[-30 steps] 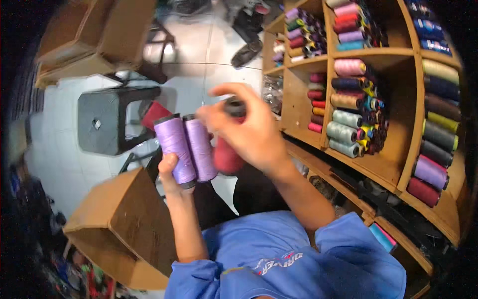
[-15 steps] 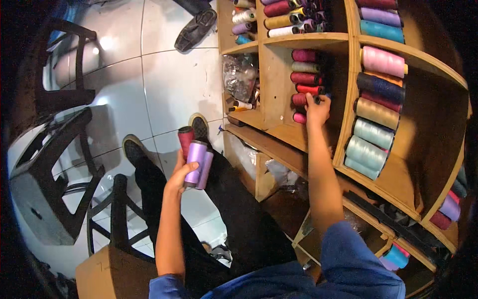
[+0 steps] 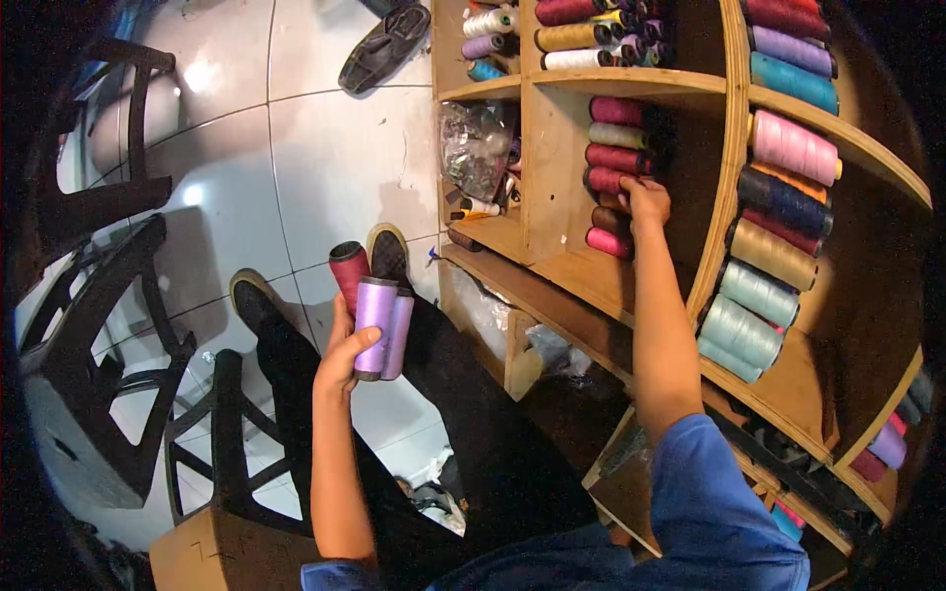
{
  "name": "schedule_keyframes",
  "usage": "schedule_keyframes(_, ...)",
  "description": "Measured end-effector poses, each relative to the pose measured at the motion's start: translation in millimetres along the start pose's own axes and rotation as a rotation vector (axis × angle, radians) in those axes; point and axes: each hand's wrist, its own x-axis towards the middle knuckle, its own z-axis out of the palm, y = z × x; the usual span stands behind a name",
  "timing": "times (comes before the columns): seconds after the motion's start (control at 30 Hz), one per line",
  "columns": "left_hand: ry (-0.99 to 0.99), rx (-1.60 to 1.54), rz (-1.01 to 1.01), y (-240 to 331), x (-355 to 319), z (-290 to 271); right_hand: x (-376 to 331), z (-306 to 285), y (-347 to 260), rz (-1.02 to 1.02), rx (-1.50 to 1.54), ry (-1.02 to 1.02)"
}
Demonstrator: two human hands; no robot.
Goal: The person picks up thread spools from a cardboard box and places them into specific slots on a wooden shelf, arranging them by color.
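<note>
My left hand (image 3: 347, 360) is closed around several thread spools: two lilac spools (image 3: 374, 320) side by side and a dark red spool (image 3: 349, 271) behind them, all roughly upright. Inside a wooden compartment (image 3: 547, 187), my right hand (image 3: 647, 200) has its fingers closed on the right end of a crimson thread spool (image 3: 602, 180). Above that spool lie another crimson spool (image 3: 613, 158), a beige one (image 3: 613, 134) and a magenta one (image 3: 615, 110). Under it are a brown spool (image 3: 610, 219) and a bright pink spool (image 3: 608, 242).
Pink, navy, tan and pale blue spools (image 3: 746, 313) fill the compartment to the right. A divider (image 3: 729, 148) stands between the compartments. A clear plastic bag (image 3: 475, 148) sits in the left compartment. Dark stools (image 3: 99, 374) and a cardboard box (image 3: 222, 552) are at the left.
A crimson spool has moved up the stack with my right hand, and the brown spool beneath now shows. The bright red spool no longer shows. My left hand keeps its spools, tilted slightly differently.
</note>
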Motion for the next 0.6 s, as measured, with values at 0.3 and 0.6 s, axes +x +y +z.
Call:
schedule_keyframes(0.3,0.014,-0.028,-0.008,-9.9,3.5,-7.9,0.1,4.2,10.9,-0.043,0.132,0.029)
schedule_keyframes(0.6,-0.007,-0.008,-0.02,-6.9,9.3,3.3,-26.9,10.3,16.5,-0.595,-0.416,0.392)
